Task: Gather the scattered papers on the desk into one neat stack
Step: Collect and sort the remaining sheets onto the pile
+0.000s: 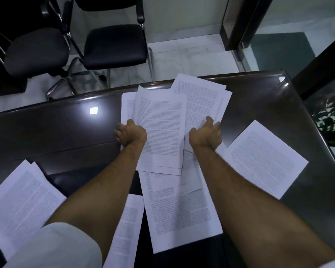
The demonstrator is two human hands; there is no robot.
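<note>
Printed white papers lie scattered on a dark glossy desk (66, 128). A loose fan of several sheets (162, 122) sits at the desk's middle, reaching its far edge. My left hand (131, 133) grips the fan's left edge, and my right hand (206, 133) grips its right edge. More sheets (178, 209) lie under the fan, toward me. A single sheet (263, 159) lies angled at the right. Two or three overlapping sheets (21, 202) lie at the near left. Another sheet (126, 229) shows between my forearms, partly hidden by my left arm.
Two black chairs (112, 43) (35, 51) stand on the pale floor beyond the desk's far edge. A glass partition with dark frames (240, 22) rises at the back right. A green plant (333, 120) stands off the desk's right edge. A ceiling light reflects on the desk top.
</note>
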